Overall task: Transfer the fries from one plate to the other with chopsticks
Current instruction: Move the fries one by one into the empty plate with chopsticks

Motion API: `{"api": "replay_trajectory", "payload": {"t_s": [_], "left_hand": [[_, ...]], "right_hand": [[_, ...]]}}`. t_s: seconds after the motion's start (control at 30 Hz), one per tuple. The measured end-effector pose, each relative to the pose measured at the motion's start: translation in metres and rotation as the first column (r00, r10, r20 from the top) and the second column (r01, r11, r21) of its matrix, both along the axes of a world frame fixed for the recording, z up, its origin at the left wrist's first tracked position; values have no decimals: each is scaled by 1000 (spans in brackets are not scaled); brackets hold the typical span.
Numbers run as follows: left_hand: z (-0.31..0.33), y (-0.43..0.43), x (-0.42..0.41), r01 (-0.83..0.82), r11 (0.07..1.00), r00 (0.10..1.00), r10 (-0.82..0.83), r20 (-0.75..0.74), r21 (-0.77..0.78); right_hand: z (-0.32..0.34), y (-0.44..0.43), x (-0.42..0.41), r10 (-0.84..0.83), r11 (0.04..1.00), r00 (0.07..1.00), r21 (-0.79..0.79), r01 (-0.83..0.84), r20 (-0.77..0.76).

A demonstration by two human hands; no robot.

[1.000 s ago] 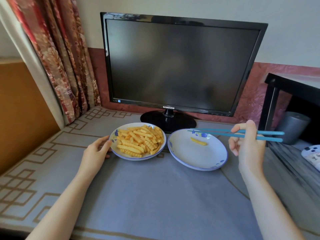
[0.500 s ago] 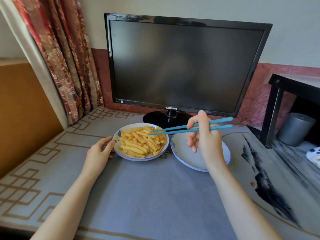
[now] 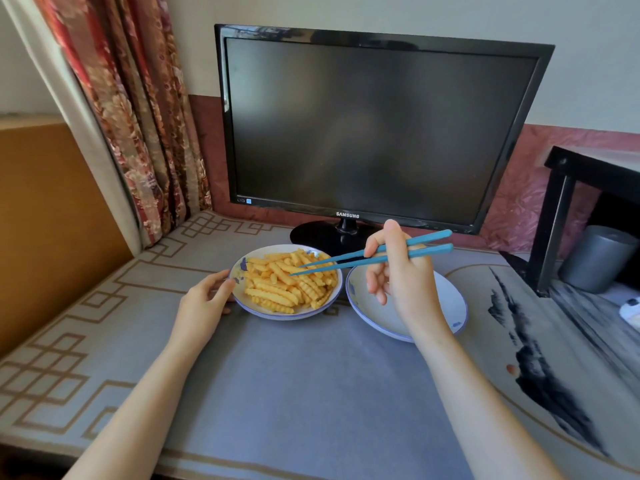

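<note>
A white plate with a blue rim (image 3: 263,311) holds a pile of yellow crinkle-cut fries (image 3: 289,284). My left hand (image 3: 204,304) rests against that plate's left edge, fingers touching the rim. To its right sits a second white plate (image 3: 450,306), largely hidden by my right hand (image 3: 401,278). That hand grips a pair of blue chopsticks (image 3: 377,256). Their tips reach left over the fries, slightly apart, with the lower tip touching the pile. No fry is lifted. Any fry on the right plate is hidden behind my hand.
A dark Samsung monitor (image 3: 374,133) stands on its round base (image 3: 325,237) right behind the plates. A patterned curtain (image 3: 131,116) hangs at the left. A black side table (image 3: 588,188) with a grey cup (image 3: 595,258) under it stands at the right. A grey mat (image 3: 294,393) covers the desk.
My right hand has carried the chopsticks leftward from beside the right plate to over the fries plate. The tips now sit lower on the pile. My left hand stays at the plate's edge.
</note>
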State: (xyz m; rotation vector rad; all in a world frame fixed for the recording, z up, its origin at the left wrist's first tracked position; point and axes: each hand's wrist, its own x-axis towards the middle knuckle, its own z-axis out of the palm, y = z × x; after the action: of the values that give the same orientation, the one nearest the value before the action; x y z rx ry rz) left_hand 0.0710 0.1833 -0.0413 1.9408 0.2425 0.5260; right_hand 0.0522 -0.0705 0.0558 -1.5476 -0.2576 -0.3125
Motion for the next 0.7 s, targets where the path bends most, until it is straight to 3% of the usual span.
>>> {"api": "replay_trajectory", "payload": {"t_s": [0.23,0.57,0.7], "left_hand": [[0,1,-1,3,1000,1000,-3,-6,4],[-2,2,2,6,1000,1000,-6,-10,-5],[-5,4,4,12,1000,1000,-12,-19,-16]], "right_hand": [[-4,11,2,-16,999,1000,-39,16,-6],[8,-11,-11,-174,971,985,165,172,-6],[12,-43,-14,-294,946,954,162,282,54]]}}
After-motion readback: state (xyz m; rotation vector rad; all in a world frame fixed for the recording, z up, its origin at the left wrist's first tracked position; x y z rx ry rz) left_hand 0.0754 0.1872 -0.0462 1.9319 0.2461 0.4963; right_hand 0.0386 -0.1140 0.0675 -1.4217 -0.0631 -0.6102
